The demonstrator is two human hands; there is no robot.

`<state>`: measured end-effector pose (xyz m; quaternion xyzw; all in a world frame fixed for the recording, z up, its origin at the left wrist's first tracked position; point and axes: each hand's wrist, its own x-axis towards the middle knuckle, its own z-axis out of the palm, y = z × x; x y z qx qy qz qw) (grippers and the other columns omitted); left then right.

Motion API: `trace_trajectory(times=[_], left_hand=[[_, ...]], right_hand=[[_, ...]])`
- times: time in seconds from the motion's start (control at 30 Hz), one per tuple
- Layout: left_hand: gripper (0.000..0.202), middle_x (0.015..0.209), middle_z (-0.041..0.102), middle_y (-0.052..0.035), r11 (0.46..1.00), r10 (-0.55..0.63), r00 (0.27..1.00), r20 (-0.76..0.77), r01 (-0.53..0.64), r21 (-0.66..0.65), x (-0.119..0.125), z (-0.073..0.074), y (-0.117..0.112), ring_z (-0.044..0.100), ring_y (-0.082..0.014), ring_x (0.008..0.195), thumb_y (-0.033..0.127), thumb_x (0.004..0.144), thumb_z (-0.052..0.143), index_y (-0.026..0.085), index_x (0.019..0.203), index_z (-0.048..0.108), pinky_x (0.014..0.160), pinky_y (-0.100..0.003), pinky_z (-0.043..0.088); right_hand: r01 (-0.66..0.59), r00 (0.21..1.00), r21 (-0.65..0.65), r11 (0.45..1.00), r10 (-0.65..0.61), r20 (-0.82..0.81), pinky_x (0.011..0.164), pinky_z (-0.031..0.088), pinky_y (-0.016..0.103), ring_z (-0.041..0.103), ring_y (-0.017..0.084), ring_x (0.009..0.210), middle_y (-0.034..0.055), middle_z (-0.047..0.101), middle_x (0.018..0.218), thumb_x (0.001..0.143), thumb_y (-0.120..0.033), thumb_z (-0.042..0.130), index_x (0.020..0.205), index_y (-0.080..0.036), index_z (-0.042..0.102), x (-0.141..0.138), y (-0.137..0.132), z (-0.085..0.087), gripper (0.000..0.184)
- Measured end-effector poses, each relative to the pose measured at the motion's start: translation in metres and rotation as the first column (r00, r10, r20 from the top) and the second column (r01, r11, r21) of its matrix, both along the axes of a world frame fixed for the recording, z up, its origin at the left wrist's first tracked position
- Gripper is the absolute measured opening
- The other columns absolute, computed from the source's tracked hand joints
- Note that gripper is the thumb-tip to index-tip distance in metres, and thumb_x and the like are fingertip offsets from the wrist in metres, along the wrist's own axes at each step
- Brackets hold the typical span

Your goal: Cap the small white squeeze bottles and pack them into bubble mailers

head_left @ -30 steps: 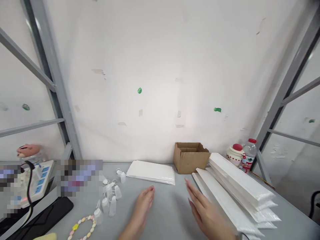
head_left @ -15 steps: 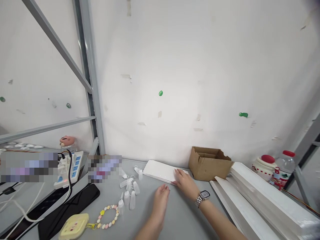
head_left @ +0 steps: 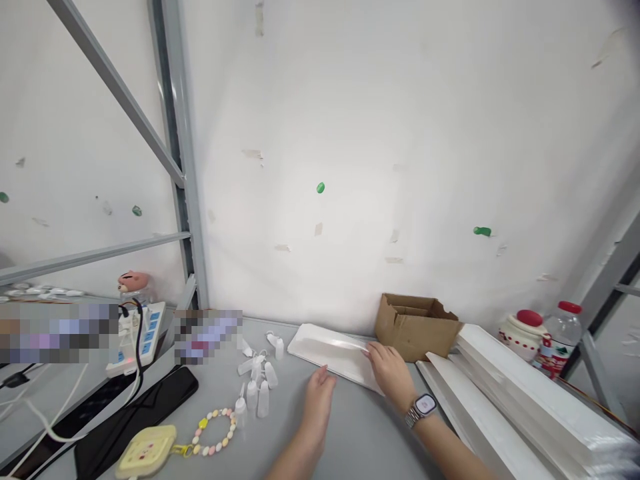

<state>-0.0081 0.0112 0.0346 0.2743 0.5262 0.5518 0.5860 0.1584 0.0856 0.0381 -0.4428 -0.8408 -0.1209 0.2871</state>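
Note:
A low stack of white paper sheets (head_left: pixel 325 347) lies on the grey table near the wall. Its top sheet bulges up toward the right, where my right hand (head_left: pixel 393 373), wearing a metal-band watch, has its fingers closed at the sheet's right end. My left hand (head_left: pixel 317 400) is at the stack's near edge, fingers loosely bent and nothing visible in them; whether the fingertips touch the paper I cannot tell. Left of that hand lie several small white squeeze bottles (head_left: pixel 257 387), some upright, some on their sides.
An open brown cardboard box (head_left: pixel 420 327) stands behind my right hand. Long white folded boards (head_left: pixel 520 400) lie at the right, with a jar (head_left: pixel 523 337) and a plastic bottle (head_left: pixel 560 337) beyond. On the left are a bead bracelet (head_left: pixel 215 433), a yellow case (head_left: pixel 146 453), a black phone (head_left: pixel 137 420) and a power strip (head_left: pixel 153 327).
My right hand has moved right along the stack, and the top sheet now bulges upward. The stack reaches farther right and nearer. My left hand has shifted slightly left, close to its edge.

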Motion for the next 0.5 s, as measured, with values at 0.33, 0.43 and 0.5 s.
trace_trajectory(times=[0.33, 0.43, 0.5], left_hand=[[0.063, 0.136, 0.043, -0.0141, 0.983, -0.005, 0.997, 0.080, -0.010, 0.184, -0.003, 0.018, -0.004, 0.041, -0.0225, 0.123, 0.046, 0.072, 0.058, 0.014, 0.123, 0.040, 0.097, -0.028, 0.036], [0.053, 0.114, 0.063, -0.0144, 0.975, -0.074, 0.994, 0.086, 0.054, 0.215, -0.001, 0.020, -0.006, 0.057, -0.0279, 0.104, 0.044, 0.064, 0.067, 0.014, 0.106, 0.056, 0.084, -0.033, 0.045], [0.044, 0.096, 0.070, -0.0142, 0.973, -0.139, 0.987, 0.076, 0.122, 0.198, 0.002, 0.016, -0.008, 0.064, -0.0293, 0.088, 0.039, 0.058, 0.072, 0.012, 0.091, 0.063, 0.075, -0.035, 0.048]], right_hand=[[-0.187, 0.832, -0.647, 0.739, -0.231, -0.504, 0.047, 0.040, 0.024, 0.053, 0.016, 0.050, -0.0013, 0.053, 0.050, 0.083, -0.051, 0.038, 0.056, -0.019, 0.053, 0.028, -0.078, 0.042, 0.045], [-0.362, 0.866, -0.838, 0.408, -0.183, -0.464, 0.054, 0.042, 0.027, 0.057, 0.016, 0.052, -0.0004, 0.056, 0.053, 0.077, -0.054, 0.046, 0.055, -0.019, 0.056, 0.036, -0.092, 0.039, 0.043], [-0.338, 0.853, -0.824, 0.456, -0.221, -0.472, 0.055, 0.043, 0.029, 0.057, 0.016, 0.051, 0.0010, 0.058, 0.058, 0.075, -0.053, 0.049, 0.059, -0.018, 0.059, 0.038, -0.091, 0.037, 0.040]])
